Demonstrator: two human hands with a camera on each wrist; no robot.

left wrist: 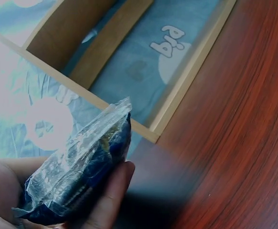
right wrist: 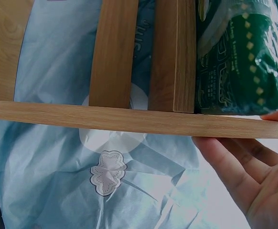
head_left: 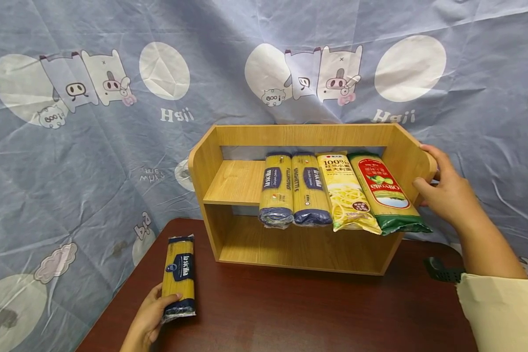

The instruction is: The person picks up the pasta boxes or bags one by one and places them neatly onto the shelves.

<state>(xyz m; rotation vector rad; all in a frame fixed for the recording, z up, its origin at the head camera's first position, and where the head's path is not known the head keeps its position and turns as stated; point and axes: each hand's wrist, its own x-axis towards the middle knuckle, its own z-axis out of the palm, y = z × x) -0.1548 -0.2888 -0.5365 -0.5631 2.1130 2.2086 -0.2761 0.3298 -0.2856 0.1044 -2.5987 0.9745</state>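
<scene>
My left hand [head_left: 149, 313] grips the lower end of a la Sicilia spaghetti pack [head_left: 179, 286], left of the shelf. In the left wrist view, the pack's crinkled clear end [left wrist: 77, 164] faces the camera, with fingers [left wrist: 112, 191] along its side. My right hand [head_left: 449, 193] holds the right side panel [head_left: 407, 151] of the wooden shelf, thumb on the inner side and fingers outside. Nearest to it on the upper board lies a green-ended Olivoilà pasta pack [head_left: 383, 188]. A yellow-and-white pasta pack [head_left: 345, 188] and two blue-ended spaghetti packs [head_left: 276, 195] [head_left: 310, 195] lie beside it.
The two-level shelf [head_left: 305, 135] stands on a dark red table [head_left: 290, 303], before a blue patterned cloth [head_left: 220, 63]. Bare board [head_left: 235, 181] shows at the upper level's left. Pack ends overhang the front edge. A black object [head_left: 442, 270] lies near my right forearm.
</scene>
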